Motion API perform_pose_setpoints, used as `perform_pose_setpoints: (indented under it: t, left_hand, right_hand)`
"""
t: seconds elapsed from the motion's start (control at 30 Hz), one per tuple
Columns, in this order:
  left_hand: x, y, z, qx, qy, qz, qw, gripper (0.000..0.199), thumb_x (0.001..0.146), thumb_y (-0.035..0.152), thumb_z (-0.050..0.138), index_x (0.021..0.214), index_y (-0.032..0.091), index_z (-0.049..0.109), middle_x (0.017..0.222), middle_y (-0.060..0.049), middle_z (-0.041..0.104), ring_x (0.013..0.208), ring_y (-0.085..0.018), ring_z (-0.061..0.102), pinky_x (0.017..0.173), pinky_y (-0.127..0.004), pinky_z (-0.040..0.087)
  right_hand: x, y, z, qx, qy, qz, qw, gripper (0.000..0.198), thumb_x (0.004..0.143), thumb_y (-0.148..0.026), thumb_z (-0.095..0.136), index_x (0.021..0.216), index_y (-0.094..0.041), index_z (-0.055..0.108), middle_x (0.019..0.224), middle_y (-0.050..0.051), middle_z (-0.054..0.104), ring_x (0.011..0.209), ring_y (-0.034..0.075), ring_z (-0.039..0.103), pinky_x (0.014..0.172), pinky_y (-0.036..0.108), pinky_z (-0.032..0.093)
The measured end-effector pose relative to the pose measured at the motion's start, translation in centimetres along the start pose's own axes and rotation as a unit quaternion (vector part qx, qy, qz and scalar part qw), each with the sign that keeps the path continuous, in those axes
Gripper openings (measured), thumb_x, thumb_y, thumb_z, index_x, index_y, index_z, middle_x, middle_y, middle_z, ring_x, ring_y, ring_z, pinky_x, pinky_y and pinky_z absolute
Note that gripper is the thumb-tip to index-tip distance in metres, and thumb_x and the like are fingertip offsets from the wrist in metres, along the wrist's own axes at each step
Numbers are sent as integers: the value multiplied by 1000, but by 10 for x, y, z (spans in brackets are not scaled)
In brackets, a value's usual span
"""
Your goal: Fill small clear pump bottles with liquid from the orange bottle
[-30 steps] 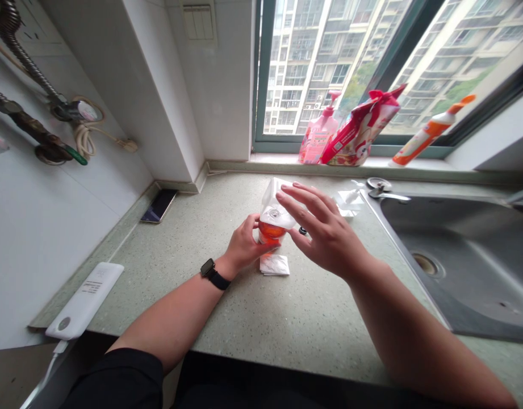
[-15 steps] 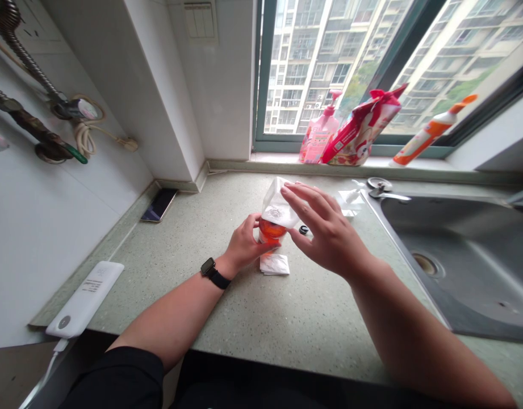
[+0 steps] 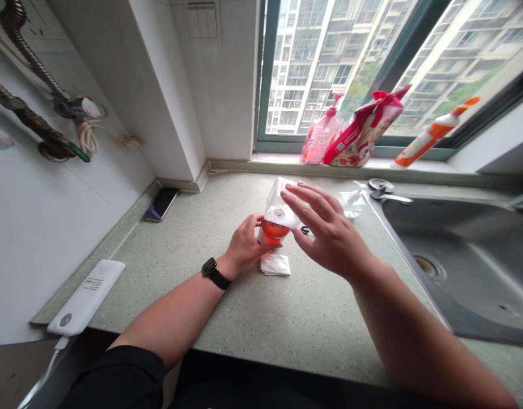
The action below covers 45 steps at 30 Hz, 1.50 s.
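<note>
My left hand [image 3: 247, 241] is closed round an orange-red bottle [image 3: 273, 229] over the counter. Right above it, a translucent white, square-sided bottle [image 3: 280, 200] hides the orange one's top; the two appear to touch, though I cannot see how they meet. My right hand [image 3: 325, 227] grips this pale bottle from the right, fingers straight along its side and thumb low. A folded white tissue [image 3: 275, 264] lies just in front. Partly behind my right thumb is a small black cap-like piece [image 3: 304, 230].
A white pump head [image 3: 354, 196] lies beyond my right hand, near the steel sink [image 3: 469, 255]. Back left is a phone [image 3: 160, 204]; a white power bank [image 3: 86, 297] sits at the left edge. On the sill stand a pink pump bottle [image 3: 321, 136], a red bag [image 3: 363, 133] and an orange-white bottle [image 3: 427, 139].
Both hands keep their grip and nearly the same pose. The whole view has shifted by a few pixels; the pale bottle sits very slightly further right.
</note>
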State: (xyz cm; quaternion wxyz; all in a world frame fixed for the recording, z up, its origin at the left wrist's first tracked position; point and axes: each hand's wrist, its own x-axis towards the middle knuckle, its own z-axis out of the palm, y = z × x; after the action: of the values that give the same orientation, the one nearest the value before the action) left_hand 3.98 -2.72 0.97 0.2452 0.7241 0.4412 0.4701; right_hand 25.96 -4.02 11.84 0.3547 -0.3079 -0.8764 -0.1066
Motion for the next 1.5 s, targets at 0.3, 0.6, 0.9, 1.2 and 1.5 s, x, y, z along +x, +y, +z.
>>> perform_pose_setpoints:
  t: [0.3,0.6,0.9,1.2,1.5]
  left_hand:
    - [0,-2,1,3,4,9,1000,66,77,56,97,123,23,62,120,-10,76,111,-31,77,92,-47,65]
    - [-1,-1,0,11,5,13,1000,66,78,58,96,122,22,62,120,-10,76,111,-30,77,93,-46,65]
    - [-1,-1,0,16,4,13,1000,66,78,56,96,123,23,62,121,-10,76,110,-30,77,94,-46,64]
    - [0,-3,1,12,3,18,1000,68,77,53,98,127,22,62,123,-11,76,113,-30,77,96,-46,64]
    - [1,-6,-1,19,12,28,999,73,79,57,96,133,22,62,131,-13,75,116,-30,75,104,-50,61]
  right_hand:
    - [0,-2,-1,-3,-6,-4,1000,97,95,-3,60,176,-40,22,166,9,56,157,35,50,128,63,44]
    - [1,-3,-2,-4,-10,-9,1000,97,95,-2,61,176,-39,22,166,10,56,157,34,49,128,62,44]
    - [1,-3,-2,-1,-11,-5,1000,100,94,-2,61,176,-42,19,168,7,55,157,34,49,129,63,43]
    - [0,1,0,5,1,8,1000,95,96,-7,62,176,-39,22,165,11,56,154,36,52,125,63,46]
    - [-2,11,3,0,15,63,998,97,93,-14,68,176,-33,22,162,16,57,144,40,60,118,65,52]
